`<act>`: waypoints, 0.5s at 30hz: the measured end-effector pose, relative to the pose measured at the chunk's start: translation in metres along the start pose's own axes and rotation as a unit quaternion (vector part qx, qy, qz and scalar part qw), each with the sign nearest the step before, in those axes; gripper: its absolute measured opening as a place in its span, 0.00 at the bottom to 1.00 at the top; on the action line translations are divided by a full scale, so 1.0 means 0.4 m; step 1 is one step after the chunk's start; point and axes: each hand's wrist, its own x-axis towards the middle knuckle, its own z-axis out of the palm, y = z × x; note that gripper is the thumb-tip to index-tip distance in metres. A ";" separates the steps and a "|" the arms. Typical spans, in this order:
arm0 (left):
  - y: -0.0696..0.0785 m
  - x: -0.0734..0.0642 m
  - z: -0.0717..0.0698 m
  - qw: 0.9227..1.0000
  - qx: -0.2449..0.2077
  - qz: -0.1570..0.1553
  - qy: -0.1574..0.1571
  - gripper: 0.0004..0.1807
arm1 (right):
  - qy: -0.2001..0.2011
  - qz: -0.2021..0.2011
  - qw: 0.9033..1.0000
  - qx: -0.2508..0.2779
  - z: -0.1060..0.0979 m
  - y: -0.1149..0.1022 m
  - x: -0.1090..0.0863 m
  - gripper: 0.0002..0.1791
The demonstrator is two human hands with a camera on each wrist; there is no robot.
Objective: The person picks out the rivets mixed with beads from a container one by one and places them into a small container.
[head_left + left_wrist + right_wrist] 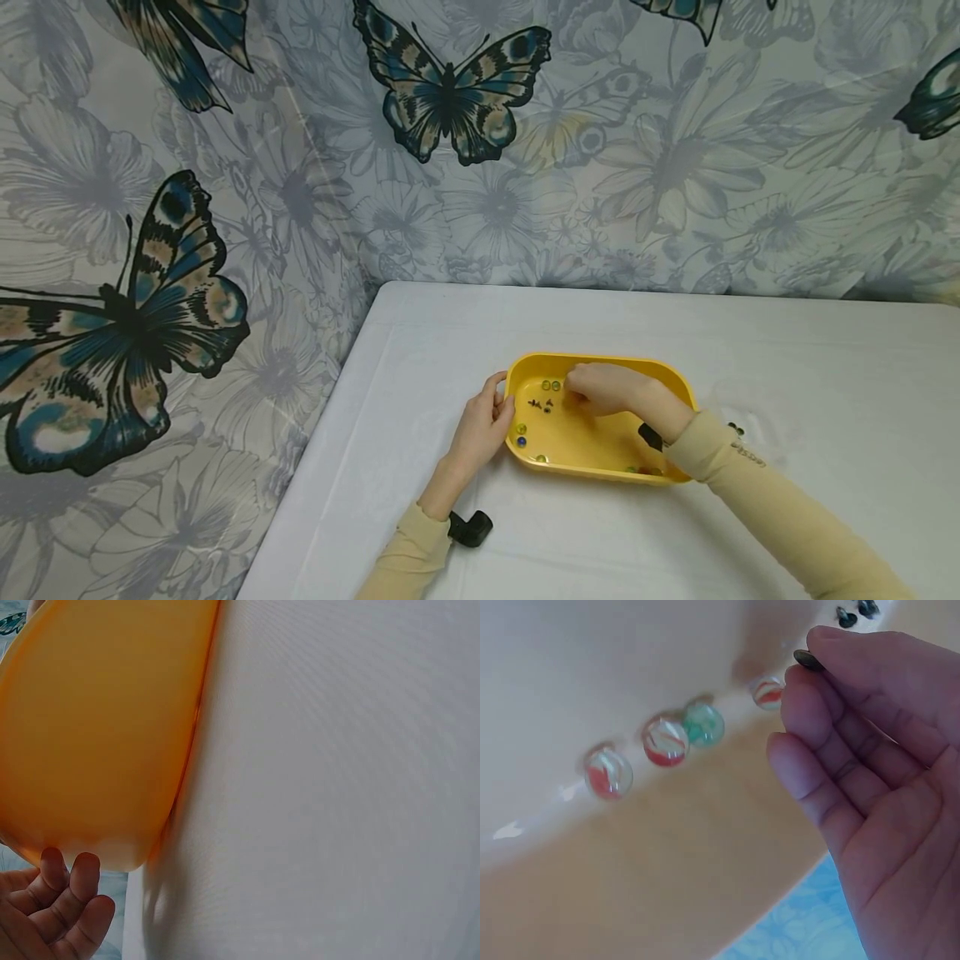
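A yellow tray stands on the white-covered table. My left hand grips its left end, fingers curled against the outer wall. Inside the tray, my right hand pinches a small dark round-headed metal piece between thumb and fingertip. Similar dark pieces lie in the tray left of that hand. Glass marbles are spread along the tray's edges: two yellowish marbles at the back, a blue marble at the left, and several red-streaked marbles beside a green marble.
Right of the tray, partly behind the right sleeve, lies something clear and transparent with more dark pieces by it. The white tablecloth reaches back to a butterfly-patterned wall.
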 end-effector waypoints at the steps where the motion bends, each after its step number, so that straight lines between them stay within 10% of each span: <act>1: 0.000 0.000 0.000 1.000 0.000 0.001 0.000 0.22 | 0.002 -0.001 1.000 -0.001 -0.003 0.000 -0.004 0.11; 15: 0.001 -0.001 0.003 1.000 -0.003 -0.006 -0.001 0.22 | 0.022 -0.024 0.999 -0.018 -0.043 -0.002 -0.052 0.17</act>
